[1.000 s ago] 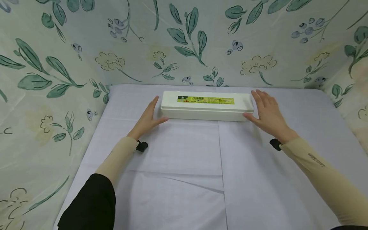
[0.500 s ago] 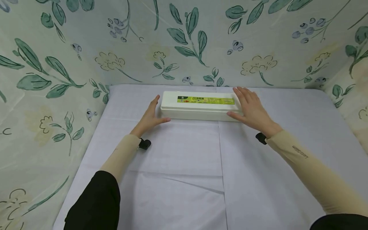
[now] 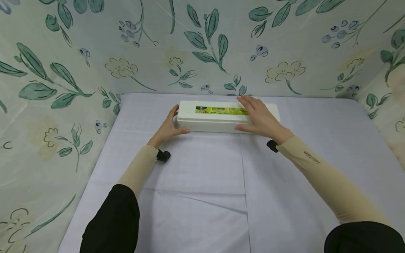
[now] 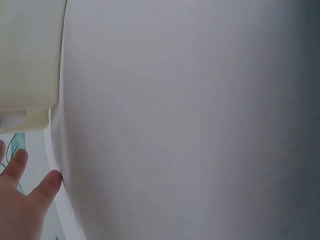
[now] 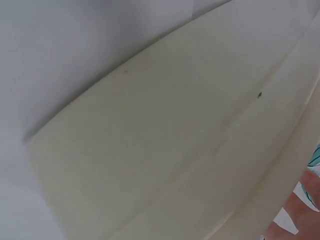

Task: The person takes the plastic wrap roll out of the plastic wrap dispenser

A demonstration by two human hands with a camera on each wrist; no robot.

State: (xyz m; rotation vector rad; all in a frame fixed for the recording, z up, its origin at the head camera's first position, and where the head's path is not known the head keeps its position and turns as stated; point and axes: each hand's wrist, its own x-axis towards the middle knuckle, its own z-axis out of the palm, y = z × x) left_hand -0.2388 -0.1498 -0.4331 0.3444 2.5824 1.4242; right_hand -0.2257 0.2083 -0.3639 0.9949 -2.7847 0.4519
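A long, white, rectangular lidded box (image 3: 207, 125) with a smooth, plastic-like surface lies flat near the far edge of a table spread with a pale, creased cloth (image 3: 196, 165). A narrow yellow-green printed label (image 3: 218, 110) runs along the lid until the right hand (image 3: 261, 117) covers it. That hand extends above the right half of the box, fingers reaching over the lid, thumb apart from them before the front face – whether it touches the box cannot be told. The left hand (image 3: 167, 129) frames the left end, thumb and fingers spread apart; in the left wrist view a gap shows between the fingers and the box. Close-fitting beige sleeves (image 3: 316, 175) cover the forearms, with black cloth (image 3: 114, 218) above them, and a small black device (image 3: 163, 156) sits at each wrist. Behind – an off-white drape (image 3: 152, 45) printed with green leaves, bluish berries and outlined yellowish flowers
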